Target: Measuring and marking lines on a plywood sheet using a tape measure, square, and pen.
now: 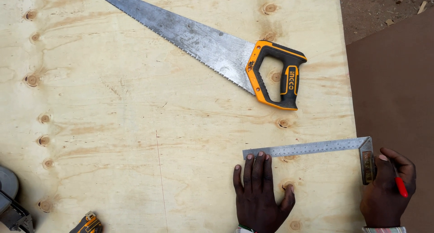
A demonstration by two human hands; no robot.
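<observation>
A steel try square (312,148) lies near the right edge of a pale plywood sheet (135,124), its blade running left and its stock hooked at the sheet's edge. My left hand (260,192) lies flat on the plywood, fingertips against the blade's left end. My right hand (386,187) presses the stock and holds a red pen (400,186) between its fingers. A handsaw (212,47) with an orange and black handle lies diagonally on the sheet above, apart from both hands.
A thin pencil line (159,169) runs down the plywood left of my hands. A brown board (398,102) lies to the right of the sheet. A yellow and black tool (87,224) and a grey machine part (11,206) sit at the bottom left.
</observation>
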